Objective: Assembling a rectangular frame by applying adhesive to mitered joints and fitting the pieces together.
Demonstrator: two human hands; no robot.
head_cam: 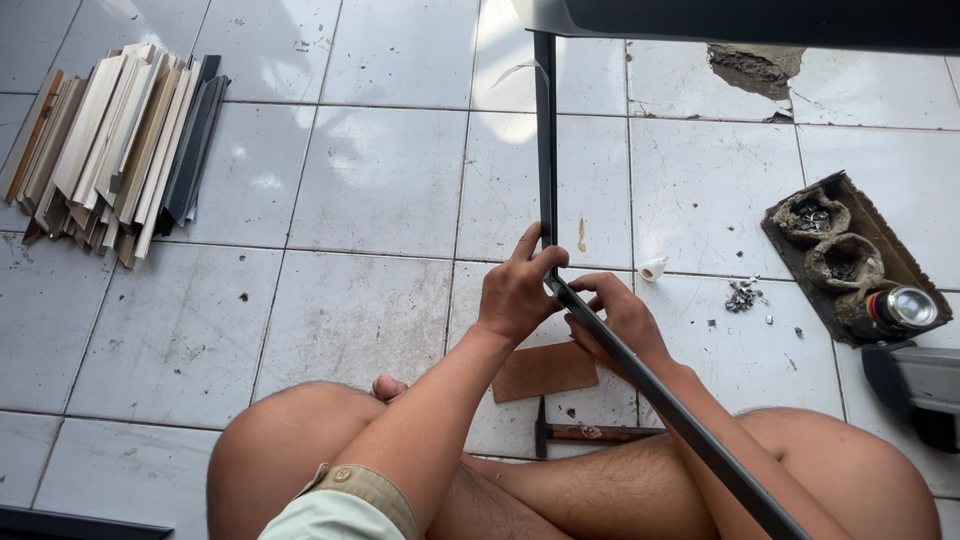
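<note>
left hand (515,295): fingers pinched on the corner joint where 2 dark frame strips meet, thumb on the near side, fingertips on top.
right hand (622,318): fingers curled and pressed together around the lower strip, just beside the joint, touching it.
joint (553,280): sits directly between my 2 hands, above the floor (380,180), in front of my crossed legs. Left hand is the nearer one, right on the corner.
upper strip (545,140): long axis runs straight away from me, from the joint toward the far edge of the floor, where it meets a dark bar (760,20) across the top of view.
lower strip (700,435): long axis runs diagonally from the joint back toward me and to my right, passing over my right leg to the near edge of view.
angle: the 2 strips form an open V at the joint, corner pointing left.
hammer (580,432): flat on the floor between my legs, handle pointing right.
brown board (545,370): flat on the floor just under my hands, not touching them.
strip stack (115,140): far-left corner, well apart.
tray of nail pots (845,255): right edge, with a spray can (900,308) beside it.
loose nails (742,295): small pile between the joint and the tray.
</note>
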